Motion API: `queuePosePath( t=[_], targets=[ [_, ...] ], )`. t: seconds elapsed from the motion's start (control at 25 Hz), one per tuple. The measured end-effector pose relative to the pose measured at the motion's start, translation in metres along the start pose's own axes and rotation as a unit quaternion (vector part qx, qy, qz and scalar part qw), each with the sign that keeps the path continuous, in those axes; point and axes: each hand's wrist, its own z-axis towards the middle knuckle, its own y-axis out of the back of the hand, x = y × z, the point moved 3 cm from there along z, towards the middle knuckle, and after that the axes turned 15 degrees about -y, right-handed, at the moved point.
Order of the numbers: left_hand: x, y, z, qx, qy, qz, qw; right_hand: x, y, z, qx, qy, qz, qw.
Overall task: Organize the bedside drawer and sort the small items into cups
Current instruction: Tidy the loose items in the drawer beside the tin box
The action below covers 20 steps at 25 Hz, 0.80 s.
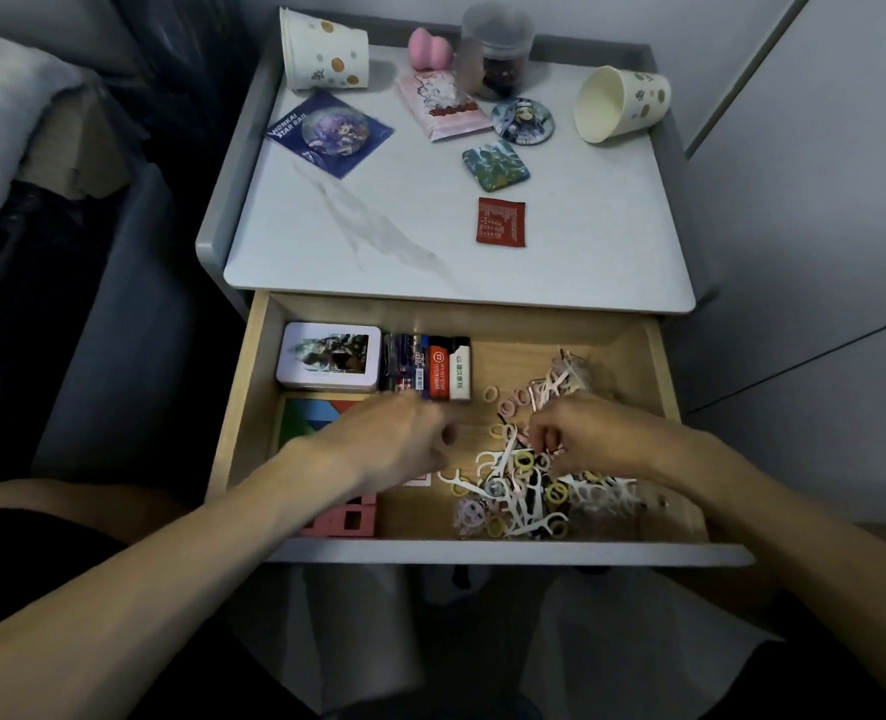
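We find the right grip (581, 433) directly over the tangled heap of white floss picks and small yellow and pink elastic rings (513, 491), which fills the right half of the open light-wood drawer (638, 356). Its fingers curl down and pinch at pieces on the heap's far edge, though which piece is too small to tell. The left grip (394, 439) hovers over the drawer's middle, just beside the heap. It is blurred, so we cannot tell whether it is spread or closed. The picks lie at every angle with no shared long axis, so we judge each needs a pinch from above. Two spotted paper cups lie tipped on the white tabletop (586, 226) beyond the drawer's back wall. The left-rear cup (324, 57) is well apart. The right-rear cup (620, 103), its mouth turned inward, is nearer the right grip. The drawer's right wall stands close, so open room is mostly upward and backward, past a red square sachet (500, 221).
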Motion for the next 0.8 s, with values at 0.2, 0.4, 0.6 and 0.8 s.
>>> queuePosePath(
  t=[0.2, 0.4, 0.6, 0.8],
  targets=[
    [-0.014, -0.045, 0.017, 0.099, -0.059, -0.051, 0.992, -0.015, -0.001, -0.006, -0.119, 0.019, -0.147, 0.982],
    [-0.016, -0.054, 0.029, 0.064, -0.042, -0.074, 0.994, -0.011, -0.010, -0.009, -0.126, 0.018, -0.181, 0.975],
    [-0.027, -0.062, 0.035, 0.062, -0.045, -0.100, 0.992, -0.003, -0.017, -0.007, -0.139, -0.019, -0.177, 0.974],
    [-0.030, -0.063, 0.035, 0.103, -0.051, -0.129, 0.985, -0.002, -0.019, -0.006, -0.128, -0.030, -0.141, 0.981]
  ],
)
